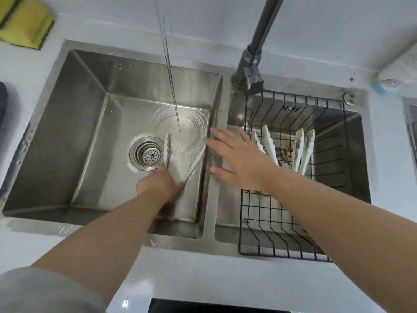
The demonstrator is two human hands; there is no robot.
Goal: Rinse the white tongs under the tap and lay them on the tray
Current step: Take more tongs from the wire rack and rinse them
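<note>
The fingers (178, 186) of the left hand (158, 188) are closed around the hinge end of the white plastic tongs (180, 159), whose two arms splay away from the person across the floor of the left steel sink basin (90, 123), just right of the round steel drain strainer (147, 154). The thin stream of tap water (173, 96) lands just beyond the tips, between the two arms, so the tongs look barely wetted; a good rinse would mean lifting them into the stream and turning them so both scalloped arms pass through it. The right hand (237, 159) hovers flat and empty over the divider, fingers spread, free to rub the arms clean. The black wire rack (279, 240) in the right basin, presumably the tray, already holds other white tongs (303, 150). The dark metal tap (250, 66) runs out of frame at the top, its spout unseen. The right forearm covers part of the rack, and I cannot tell what the brown marks beneath it are.
</note>
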